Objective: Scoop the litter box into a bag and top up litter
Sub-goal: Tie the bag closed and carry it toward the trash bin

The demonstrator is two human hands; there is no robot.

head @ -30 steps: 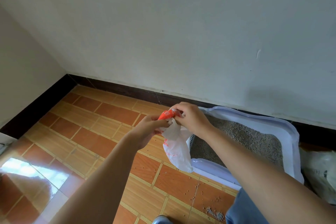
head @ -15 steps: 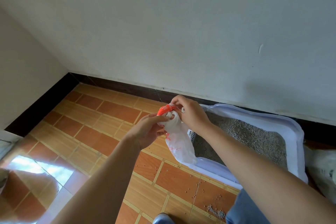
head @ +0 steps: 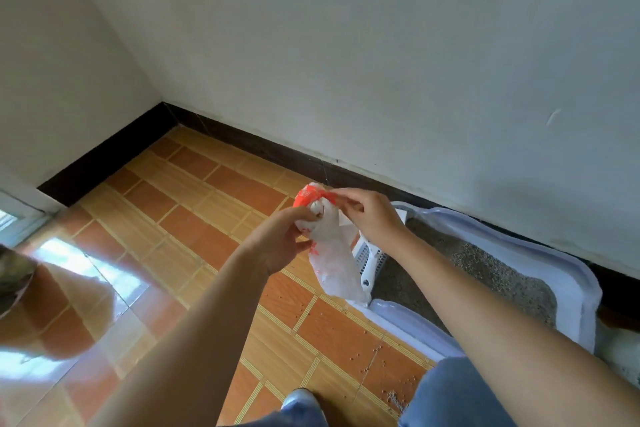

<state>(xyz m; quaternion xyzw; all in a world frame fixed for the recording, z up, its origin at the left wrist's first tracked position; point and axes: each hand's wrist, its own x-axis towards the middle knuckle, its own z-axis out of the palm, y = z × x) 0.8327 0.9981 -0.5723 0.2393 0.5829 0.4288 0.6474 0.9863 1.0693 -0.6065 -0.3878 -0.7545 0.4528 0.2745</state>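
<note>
Head view: orange tiled floor (head: 214, 218) meets white walls (head: 346, 45) and a dark baseboard (head: 242, 140). At frame centre, left hand (head: 280, 239) and right hand (head: 372, 215) each pinch the white-and-red bag (head: 334, 260). Litter box (head: 540, 274) of grey litter (head: 485, 274) lies lower right; spilled granules (head: 391, 374) lie beside it.

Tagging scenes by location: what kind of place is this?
Probably a corner of a home room. A cat litter box filled with grey litter sits against a plain wall with a dark skirting board, on an orange tiled floor. Both hands work a plastic bag.
</note>
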